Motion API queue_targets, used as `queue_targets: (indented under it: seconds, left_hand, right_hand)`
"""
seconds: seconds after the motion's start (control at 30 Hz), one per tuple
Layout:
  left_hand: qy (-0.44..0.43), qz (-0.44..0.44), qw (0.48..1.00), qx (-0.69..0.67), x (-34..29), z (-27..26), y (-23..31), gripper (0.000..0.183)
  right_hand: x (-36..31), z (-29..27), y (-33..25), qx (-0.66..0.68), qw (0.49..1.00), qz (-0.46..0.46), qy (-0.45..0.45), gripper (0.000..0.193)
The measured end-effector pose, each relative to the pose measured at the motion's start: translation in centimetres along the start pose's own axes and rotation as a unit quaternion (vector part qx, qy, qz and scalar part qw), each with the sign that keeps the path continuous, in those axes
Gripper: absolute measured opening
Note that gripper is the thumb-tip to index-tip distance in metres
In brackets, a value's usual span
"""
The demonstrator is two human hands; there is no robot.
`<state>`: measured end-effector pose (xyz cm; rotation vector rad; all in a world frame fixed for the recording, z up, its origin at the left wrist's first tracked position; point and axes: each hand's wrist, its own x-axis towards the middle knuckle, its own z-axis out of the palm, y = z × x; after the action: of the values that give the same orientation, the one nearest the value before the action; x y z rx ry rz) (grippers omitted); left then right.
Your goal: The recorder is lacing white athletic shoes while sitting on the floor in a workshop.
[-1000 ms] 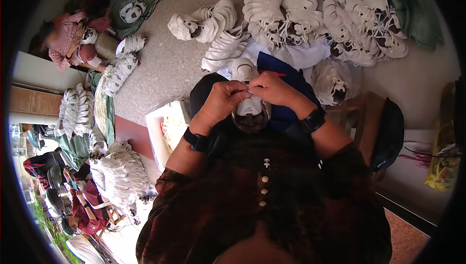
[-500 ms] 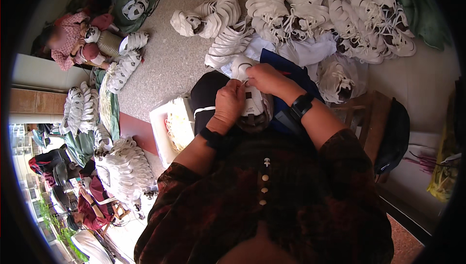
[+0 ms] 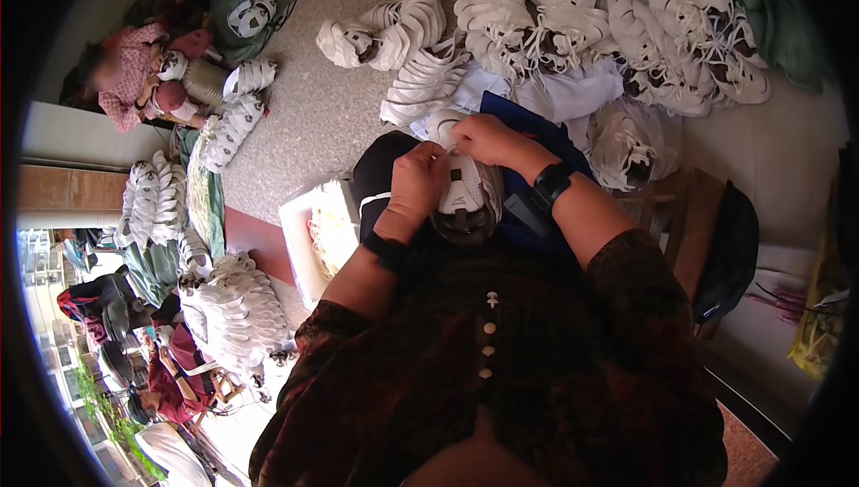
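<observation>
A white shoe upper (image 3: pixel 464 192) with a dark collar rests on my lap, its toe pointing away from me. My left hand (image 3: pixel 418 181) is closed in a pinch at the left side of the lacing area. Just behind the toe, my right hand (image 3: pixel 492 140) is also closed, its fingertips bent down near the left ones. A thin white shoelace shows between the two sets of fingertips; the eyelets there are mostly hidden by my fingers. Dark blue cloth (image 3: pixel 573 142) lies under and to the right of the shoe.
A white box (image 3: pixel 293 218) of pale laces stands left of my lap. Nested white uppers (image 3: pixel 420 84) and larger heaps (image 3: pixel 689 48) lie ahead on the speckled floor. A bagged upper (image 3: pixel 626 151) and a wooden stool (image 3: pixel 680 218) are at right. Other people (image 3: pixel 125 84) work at left.
My left hand has drawn slightly back and left from the shoe, uncovering more of its tongue. Both hands still pinch at the lacing area.
</observation>
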<state>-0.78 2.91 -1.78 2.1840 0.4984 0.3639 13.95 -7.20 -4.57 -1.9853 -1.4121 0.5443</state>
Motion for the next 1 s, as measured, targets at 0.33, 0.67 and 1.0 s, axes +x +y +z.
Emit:
queue_targets:
  seconds: [0.33, 0.67, 1.0]
  left_hand:
    - [-0.038, 0.059, 0.984, 0.164, 0.9, -1.6, -0.1, 0.009]
    - [-0.1, 0.123, 0.951, 0.265, 2.7, -1.7, 0.1, 0.01]
    - [-0.069, 0.151, 0.986, 0.01, 2.1, -0.9, -1.4, 0.005]
  right_hand:
    - [0.2, -0.9, -0.4, 0.041, 0.998, -0.001, -0.045, 0.021]
    - [0.0, -1.1, -0.6, 0.055, 0.997, 0.023, -0.04, 0.019]
    - [-1.0, -1.3, -2.3, -0.043, 0.998, 0.038, 0.023, 0.017]
